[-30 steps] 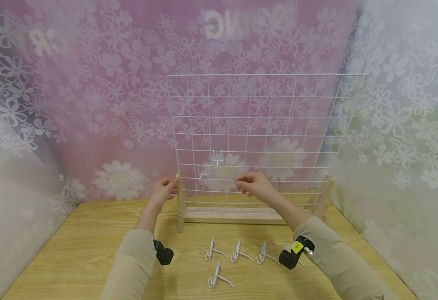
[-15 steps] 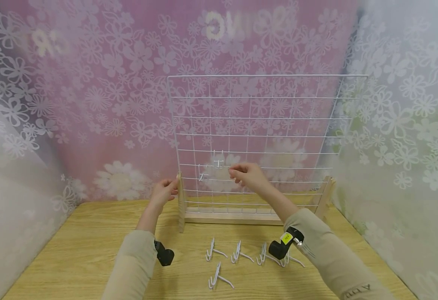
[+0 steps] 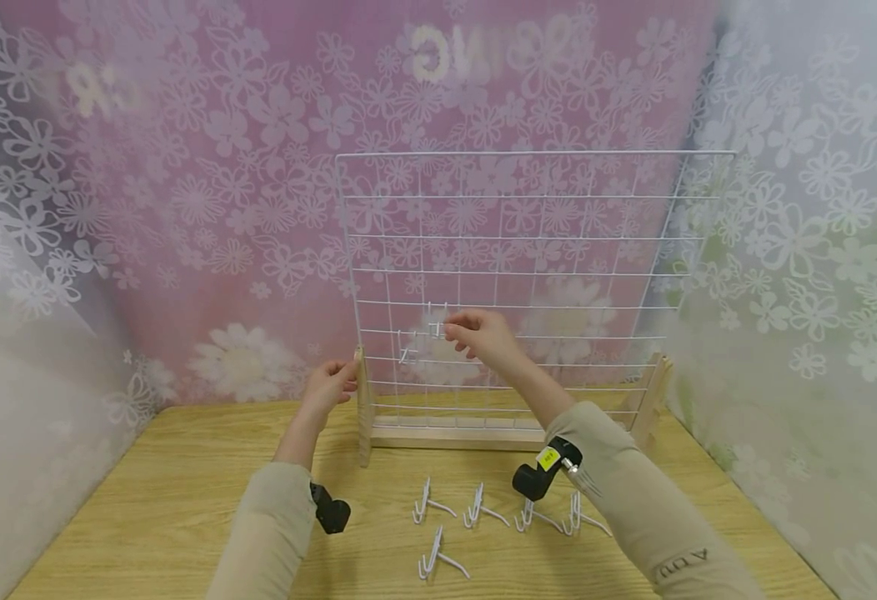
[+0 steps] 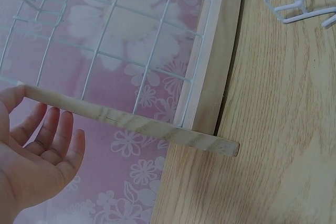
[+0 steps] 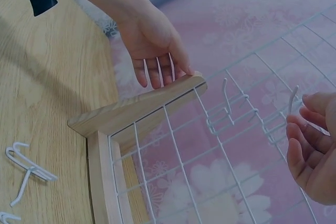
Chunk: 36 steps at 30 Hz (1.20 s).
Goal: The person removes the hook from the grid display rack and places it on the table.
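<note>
Left hand (image 3: 328,387) on wooden post (image 3: 364,417), right hand (image 3: 486,340) by 1 hook (image 3: 437,329)

So I've got my left arm (image 3: 262,533) and right arm (image 3: 641,508) stretched out front, left hand (image 3: 328,387) lower with fingers loosely bent, right hand (image 3: 483,337) a bit higher, fingers curled in toward the thumb.

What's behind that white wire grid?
Through the grid you see a pink, white-flowered backdrop and, low down, some wooden tabletop. The right hand and the stand's bottom rail cover parts; whatever sits directly behind them is hidden.
</note>
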### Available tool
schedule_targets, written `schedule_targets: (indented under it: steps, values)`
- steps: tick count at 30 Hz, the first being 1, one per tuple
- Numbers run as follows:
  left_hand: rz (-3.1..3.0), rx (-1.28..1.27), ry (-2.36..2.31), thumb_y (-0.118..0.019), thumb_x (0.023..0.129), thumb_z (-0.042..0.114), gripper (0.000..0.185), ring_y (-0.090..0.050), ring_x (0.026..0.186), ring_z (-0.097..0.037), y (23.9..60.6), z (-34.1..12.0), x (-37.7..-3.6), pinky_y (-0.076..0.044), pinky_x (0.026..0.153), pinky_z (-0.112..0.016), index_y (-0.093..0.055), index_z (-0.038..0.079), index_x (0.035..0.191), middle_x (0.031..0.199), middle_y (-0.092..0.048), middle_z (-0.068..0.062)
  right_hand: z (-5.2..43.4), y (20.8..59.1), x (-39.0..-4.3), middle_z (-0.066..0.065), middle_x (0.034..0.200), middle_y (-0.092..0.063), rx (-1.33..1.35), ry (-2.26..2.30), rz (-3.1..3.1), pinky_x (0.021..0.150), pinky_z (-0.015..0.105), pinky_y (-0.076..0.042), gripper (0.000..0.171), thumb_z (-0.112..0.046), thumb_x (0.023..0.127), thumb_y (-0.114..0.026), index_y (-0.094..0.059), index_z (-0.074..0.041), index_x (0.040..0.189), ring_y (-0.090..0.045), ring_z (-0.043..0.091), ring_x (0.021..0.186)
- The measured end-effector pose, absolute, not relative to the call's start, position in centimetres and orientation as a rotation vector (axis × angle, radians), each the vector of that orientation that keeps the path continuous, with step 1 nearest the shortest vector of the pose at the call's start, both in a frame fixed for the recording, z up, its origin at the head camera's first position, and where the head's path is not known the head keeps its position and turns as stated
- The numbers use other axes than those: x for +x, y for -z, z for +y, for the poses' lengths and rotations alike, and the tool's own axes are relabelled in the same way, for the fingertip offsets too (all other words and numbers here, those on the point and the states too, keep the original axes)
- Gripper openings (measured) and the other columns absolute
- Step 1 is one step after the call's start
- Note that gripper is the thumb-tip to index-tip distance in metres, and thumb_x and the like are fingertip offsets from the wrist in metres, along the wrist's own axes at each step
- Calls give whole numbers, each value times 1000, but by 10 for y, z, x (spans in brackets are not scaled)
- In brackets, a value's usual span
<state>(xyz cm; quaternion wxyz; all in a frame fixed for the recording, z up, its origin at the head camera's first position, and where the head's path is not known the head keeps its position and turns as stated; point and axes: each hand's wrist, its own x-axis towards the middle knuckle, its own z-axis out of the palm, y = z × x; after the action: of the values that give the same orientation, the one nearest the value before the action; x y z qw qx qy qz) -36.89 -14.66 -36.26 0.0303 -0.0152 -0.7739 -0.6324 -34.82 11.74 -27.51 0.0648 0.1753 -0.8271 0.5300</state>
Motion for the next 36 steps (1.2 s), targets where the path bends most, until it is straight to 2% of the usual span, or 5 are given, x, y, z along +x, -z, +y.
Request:
schedule_targets:
  steps: [10,20,23,28,36]
  values:
    - [-2387,-35,1971,-50,96,37,43,-55,105,-33,366,-147,-369,-44,91,-46,-54,-1,115,110,-54,-18,104,275,-351,16,102,-65,526,-1576,-2559,64,31,-50,33,-26,95,-55,-60,-3,119,-60,27,83]
    - [-2390,-30,1965,-51,95,38,43,-56,102,-31,368,-147,-371,-47,87,-42,-55,0,114,108,-55,-16,94,273,-356,12,96,-66,433,-1637,-2514,75,47,-50,27,-18,93,-57,-63,0,112,-58,17,73]
    - [-2391,-34,1962,-51,95,38,43,-56,101,-30,367,-147,-371,-48,86,-40,-56,0,114,106,-55,-15,93,273,-357,10,92,-66,396,-1648,-2497,73,45,-51,23,-17,92,-58,-65,-1,108,-57,16,71]
    - [-2396,-40,1948,-51,95,39,43,-56,97,-28,364,-146,-370,-49,82,-37,-56,0,113,101,-55,-13,91,271,-356,9,88,-67,366,-1681,-2465,63,31,-50,19,-15,92,-58,-66,-2,104,-57,15,67]
    - [-2390,-37,1955,-51,95,38,42,-56,96,-27,364,-146,-370,-49,82,-37,-57,0,111,99,-55,-12,91,270,-354,9,86,-66,337,-1796,-2405,61,27,-48,20,-11,91,-58,-65,2,105,-56,14,66]
